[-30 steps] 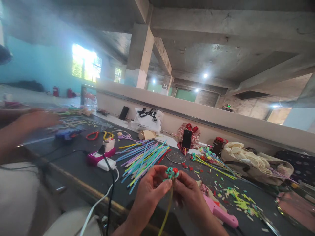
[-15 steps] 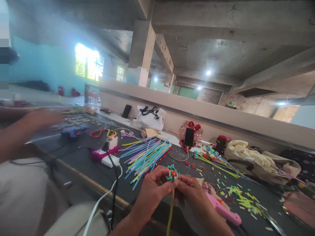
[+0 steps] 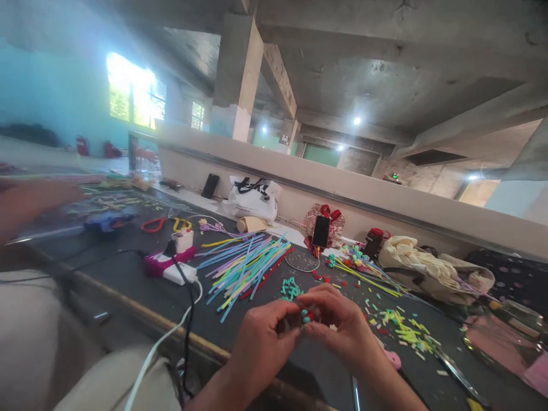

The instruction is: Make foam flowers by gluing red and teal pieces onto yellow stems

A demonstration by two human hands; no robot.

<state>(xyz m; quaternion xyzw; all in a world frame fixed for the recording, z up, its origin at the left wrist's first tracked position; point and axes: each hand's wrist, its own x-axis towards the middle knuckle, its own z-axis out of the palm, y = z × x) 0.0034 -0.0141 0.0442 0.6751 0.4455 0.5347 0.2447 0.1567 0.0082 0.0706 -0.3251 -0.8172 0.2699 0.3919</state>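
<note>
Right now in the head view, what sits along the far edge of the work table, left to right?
Black phone → white bag with black handles → propped phone on its cable → dark jar with red lid → cream cloth bundle.

A small craft flower head, red at its centre with teal petal bits around it, sits mostly hidden, pinched between the fingertips of the left hand and right hand.

The left hand and right hand are bare; both forearms unsleeved, no rings visible.
</note>
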